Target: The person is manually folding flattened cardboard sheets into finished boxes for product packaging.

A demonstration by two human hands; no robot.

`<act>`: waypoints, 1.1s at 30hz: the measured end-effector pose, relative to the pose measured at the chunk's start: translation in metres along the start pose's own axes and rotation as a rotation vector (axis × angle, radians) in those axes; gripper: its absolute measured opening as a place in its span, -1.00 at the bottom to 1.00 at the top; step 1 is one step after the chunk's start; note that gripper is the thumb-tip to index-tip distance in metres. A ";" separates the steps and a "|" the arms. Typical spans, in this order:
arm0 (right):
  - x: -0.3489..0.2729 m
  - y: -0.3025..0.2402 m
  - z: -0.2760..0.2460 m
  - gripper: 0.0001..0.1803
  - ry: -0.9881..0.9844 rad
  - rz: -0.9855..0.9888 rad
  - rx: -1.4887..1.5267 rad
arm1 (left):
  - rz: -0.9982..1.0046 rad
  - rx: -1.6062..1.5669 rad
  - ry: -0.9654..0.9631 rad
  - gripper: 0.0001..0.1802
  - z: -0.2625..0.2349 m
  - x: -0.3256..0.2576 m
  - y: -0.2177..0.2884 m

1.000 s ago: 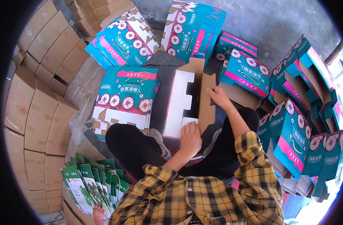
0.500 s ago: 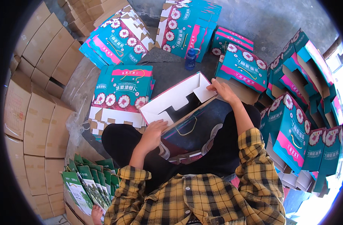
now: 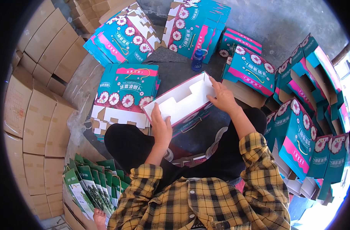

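Over my lap a cardboard gift box [image 3: 198, 96] is held tilted, its white inside facing up. Its outside is teal and maroon, with a cord handle [image 3: 191, 127] on the near side. My left hand [image 3: 162, 126] grips the left end, fingers over the rim and thumb toward the white flaps. At the right end my right hand [image 3: 223, 96] holds the wall, with the thumb at the inner edge. White flaps cover the bottom inside the box. The undersides of the fingers are hidden.
Flat teal cartons [image 3: 125, 88] lie stacked ahead left, with more stacks [image 3: 196, 27] behind. A blue bottle [image 3: 197, 60] stands beyond the box. Formed boxes [image 3: 297, 130] crowd the right. Brown cartons [image 3: 37, 103] line the left. Green bags [image 3: 94, 180] and another person's bare fingers or toes [image 3: 99, 217] are lower left.
White flaps now cover the dark gap in the box's bottom. The brown near-side panel edge no longer shows. My left hand has moved up and right; my right hand has shifted slightly lower onto the end.
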State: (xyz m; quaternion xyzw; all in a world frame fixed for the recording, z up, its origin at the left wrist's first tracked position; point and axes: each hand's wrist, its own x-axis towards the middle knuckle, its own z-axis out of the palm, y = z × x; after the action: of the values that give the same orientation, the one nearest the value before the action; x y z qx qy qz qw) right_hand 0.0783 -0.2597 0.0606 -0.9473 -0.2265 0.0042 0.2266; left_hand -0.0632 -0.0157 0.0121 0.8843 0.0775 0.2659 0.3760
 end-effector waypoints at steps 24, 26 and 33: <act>0.004 0.005 0.033 -0.44 -0.222 -0.396 -0.189 | 0.238 0.349 -0.478 -0.42 0.014 -0.010 -0.018; 0.001 0.007 0.033 -0.45 -0.154 -0.432 -0.168 | 0.265 0.355 -0.421 -0.40 0.013 -0.010 -0.013; 0.003 -0.002 0.013 -0.56 0.235 -0.340 -0.005 | 0.259 0.221 -0.055 -0.38 -0.015 0.010 -0.021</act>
State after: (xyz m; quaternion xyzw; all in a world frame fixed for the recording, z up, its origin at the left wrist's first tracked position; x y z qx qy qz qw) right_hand 0.0792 -0.2511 0.0500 -0.8900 -0.3550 -0.1450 0.2467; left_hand -0.0612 0.0115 0.0100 0.9298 -0.0185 0.2775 0.2410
